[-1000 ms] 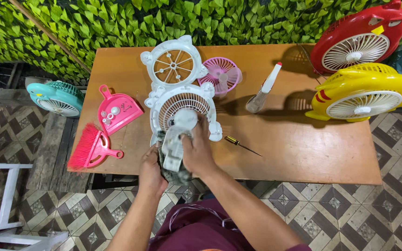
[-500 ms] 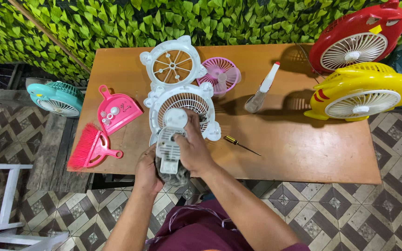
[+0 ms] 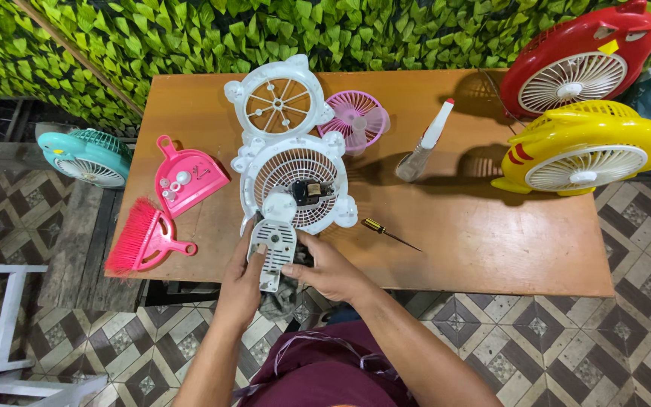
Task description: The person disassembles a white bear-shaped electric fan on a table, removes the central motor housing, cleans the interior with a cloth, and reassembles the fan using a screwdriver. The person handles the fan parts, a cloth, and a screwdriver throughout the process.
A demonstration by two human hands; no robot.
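Observation:
A white fan housing [image 3: 295, 185] with a round grille lies face down near the front edge of the wooden table [image 3: 491, 249]. Its small dark motor [image 3: 310, 192] shows at the centre. Both hands hold a white vented cover piece [image 3: 273, 249] just below the housing. My left hand [image 3: 239, 286] grips its left side and my right hand [image 3: 329, 271] holds its right side. A second white fan shell [image 3: 276, 98] with spokes lies behind the housing.
A screwdriver [image 3: 389, 234] lies right of my hands. A pink grille [image 3: 356, 117] and a spray bottle [image 3: 423, 143] sit further back. Red fan [image 3: 578, 64] and yellow fan [image 3: 585, 151] stand at right. Pink dustpan [image 3: 186, 173], pink brush [image 3: 145, 237], teal fan [image 3: 84, 154] at left.
The white cover piece has come away from the back of the housing toward me, and my right hand moved down off the centre, so the dark motor now shows.

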